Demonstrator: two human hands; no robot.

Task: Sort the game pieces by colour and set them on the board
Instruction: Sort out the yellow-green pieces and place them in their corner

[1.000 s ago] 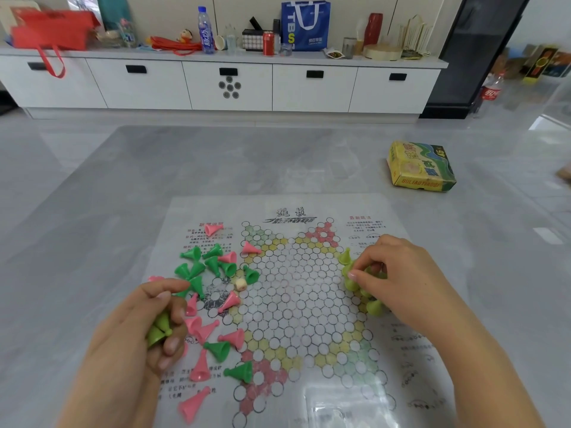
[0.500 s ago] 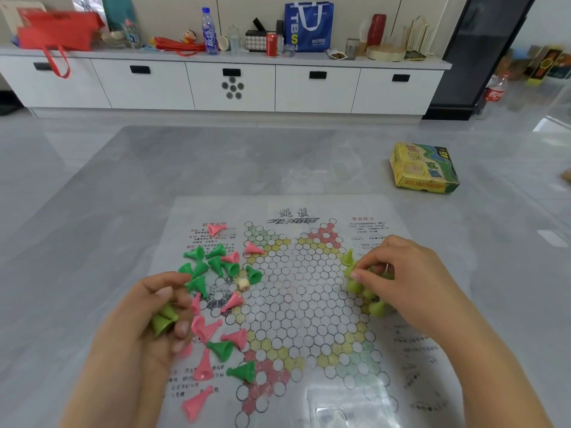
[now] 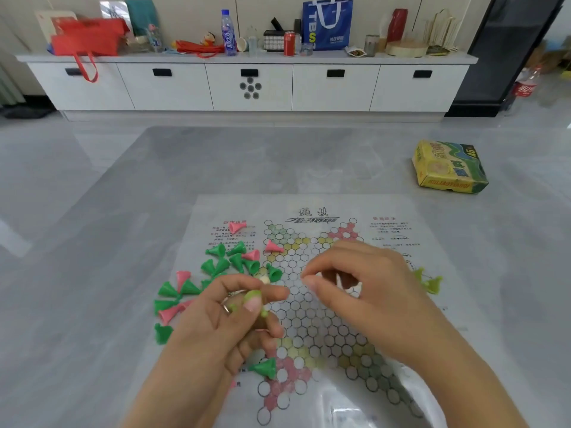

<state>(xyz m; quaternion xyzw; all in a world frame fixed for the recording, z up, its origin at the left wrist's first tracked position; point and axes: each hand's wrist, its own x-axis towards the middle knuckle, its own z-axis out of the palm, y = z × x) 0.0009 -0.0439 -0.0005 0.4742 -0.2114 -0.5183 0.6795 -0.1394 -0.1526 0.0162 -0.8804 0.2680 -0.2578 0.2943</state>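
A long white cabinet [image 3: 247, 84] runs across the top of the frame, with a blue bag [image 3: 327, 23], a red bag [image 3: 86, 37], a water bottle [image 3: 228, 32] and a red can [image 3: 289, 43] on top. Below it is a grey counter [image 3: 92, 227]. A yellow and green box [image 3: 449, 166] lies at the right of the counter.

The paper board [image 3: 309, 304] lies flat in the lower middle of the frame. Dark green pieces [image 3: 219, 264] and pink pieces [image 3: 238, 227] are scattered on its left side. One more dark green piece [image 3: 265, 367] lies low on the board, just under the left hand. A few light green pieces [image 3: 429, 281] sit at the right edge of the board, just beside the right hand.

The left hand [image 3: 222, 329] is in the lower middle, and its fingers [image 3: 251, 302] are curled around some light green pieces. The right hand [image 3: 364, 291] is over the middle of the board. Its fingers are bent with the thumb and first finger tips close together, and it is hard to tell if they pinch anything.
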